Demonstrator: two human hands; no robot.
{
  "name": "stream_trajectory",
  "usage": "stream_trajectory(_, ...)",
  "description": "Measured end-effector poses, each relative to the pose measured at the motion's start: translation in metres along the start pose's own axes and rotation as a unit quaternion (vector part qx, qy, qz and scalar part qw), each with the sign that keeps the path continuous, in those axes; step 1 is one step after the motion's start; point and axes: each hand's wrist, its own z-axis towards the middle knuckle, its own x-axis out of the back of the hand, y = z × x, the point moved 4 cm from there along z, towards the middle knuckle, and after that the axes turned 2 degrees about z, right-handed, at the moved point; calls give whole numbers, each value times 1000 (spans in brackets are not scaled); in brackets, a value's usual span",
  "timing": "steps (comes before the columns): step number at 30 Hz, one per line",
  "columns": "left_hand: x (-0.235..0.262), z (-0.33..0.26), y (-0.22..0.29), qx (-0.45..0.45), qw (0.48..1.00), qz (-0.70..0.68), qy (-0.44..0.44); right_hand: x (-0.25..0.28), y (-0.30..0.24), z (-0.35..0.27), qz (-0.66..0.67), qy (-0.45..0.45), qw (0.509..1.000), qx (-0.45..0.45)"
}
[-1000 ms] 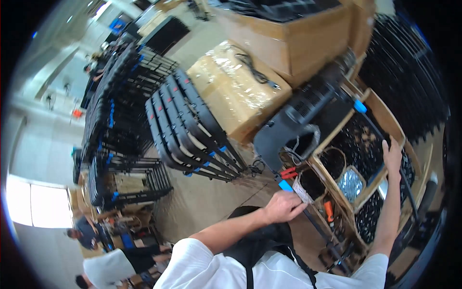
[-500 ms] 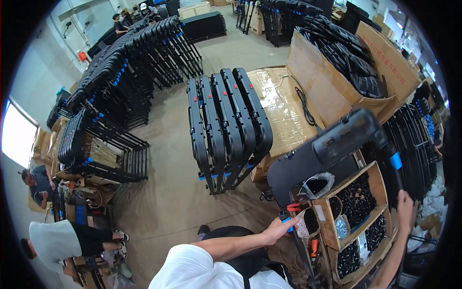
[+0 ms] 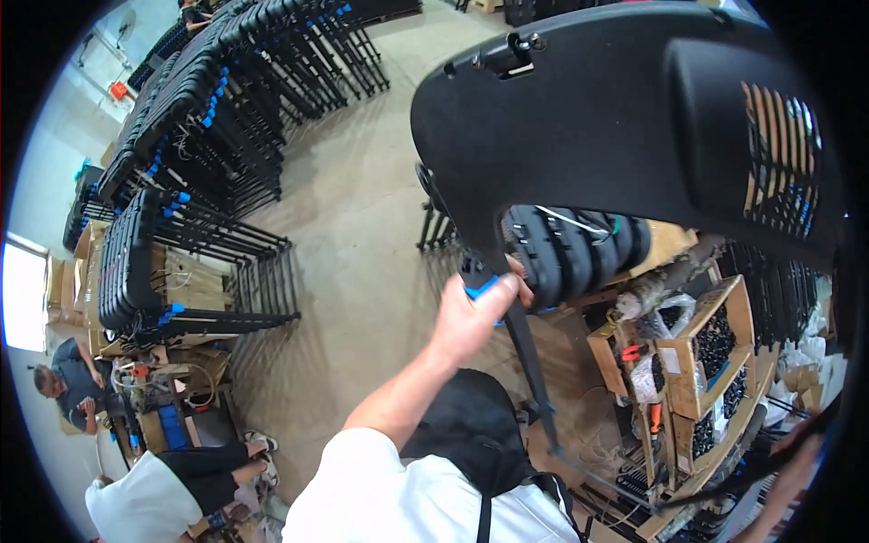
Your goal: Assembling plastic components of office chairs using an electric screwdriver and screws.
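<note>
Lifting a black chair back (image 3: 625,118) up near head height looked like the step in hand. The left hand (image 3: 471,317) was clamped on its leg (image 3: 525,362) at a blue clip (image 3: 482,288); the right hand (image 3: 797,452) showed only at the picture's edge, its grip beyond telling. Any next move would call for swinging the chair clear of the parts crates (image 3: 697,362) just beside it. Bare floor (image 3: 362,226) lay open to the left, short of the chair stacks (image 3: 181,262).

Rows of stacked black chairs (image 3: 195,118) and compartmented wooden boxes (image 3: 697,362) stand on the concrete floor (image 3: 353,226).
</note>
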Motion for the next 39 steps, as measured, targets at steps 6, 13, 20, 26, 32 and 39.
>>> stream_trajectory(6, 172, 80, -14, -39, 993, 91, 63, -235, -44, -106, -5, -295, 955, -4)
stream_trajectory(13, 295, 180, -74, 47, 981, 185, 17, -495, 20, -203, 109, -314, 943, -3)
stream_trajectory(20, 306, 285, -138, 119, 943, 303, 73, -640, 62, -240, 85, -300, 949, -40)
stream_trajectory(26, 342, 330, -145, 24, 888, 447, 102, -661, 28, -211, -114, -324, 939, -9)
stream_trajectory(32, 319, 182, -323, 300, 919, 246, 68, -486, 143, -237, -88, -285, 905, -303)
stream_trajectory(39, 267, -69, -405, 430, 834, 143, -313, -255, 328, -384, -109, -65, 813, -568)
